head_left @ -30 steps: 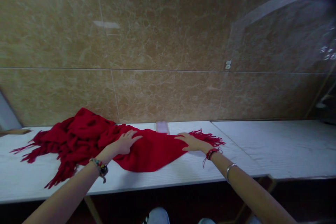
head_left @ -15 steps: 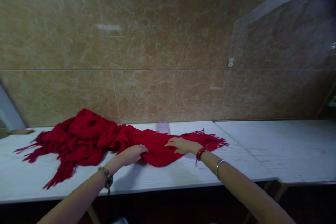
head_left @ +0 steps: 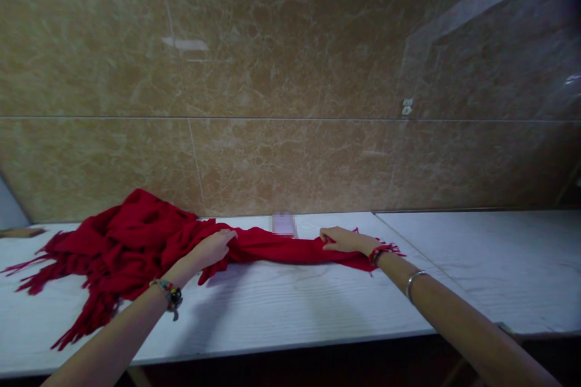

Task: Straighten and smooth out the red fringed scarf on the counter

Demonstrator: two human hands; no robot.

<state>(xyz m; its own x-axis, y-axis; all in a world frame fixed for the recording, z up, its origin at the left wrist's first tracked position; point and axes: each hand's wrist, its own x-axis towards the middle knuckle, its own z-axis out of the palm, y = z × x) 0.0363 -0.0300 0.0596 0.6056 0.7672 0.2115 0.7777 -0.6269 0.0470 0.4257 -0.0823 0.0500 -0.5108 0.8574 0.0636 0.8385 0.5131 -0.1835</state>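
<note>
A red fringed scarf (head_left: 281, 248) lies along the white tabletop, bunched in a loose heap on the left and drawn into a narrow strip on the right. My left hand (head_left: 220, 246) grips the cloth where the heap meets the strip. Farther right, my right hand (head_left: 342, 239) pinches the strip close to its fringed end. Between the two hands the fabric looks stretched fairly straight. Part of the right fringe is hidden behind my right wrist.
A small pinkish card-like item (head_left: 284, 225), blurred, lies at the table's back edge by the tiled wall (head_left: 290, 163). The white table (head_left: 281, 314) has a seam on the right. A brown piece (head_left: 22, 233) sits at the far left.
My hands have moved apart, left hand leftward and right hand rightward. The scarf between them has gone from a wide flap to a narrow, straighter strip. Both hands have closed on the cloth.
</note>
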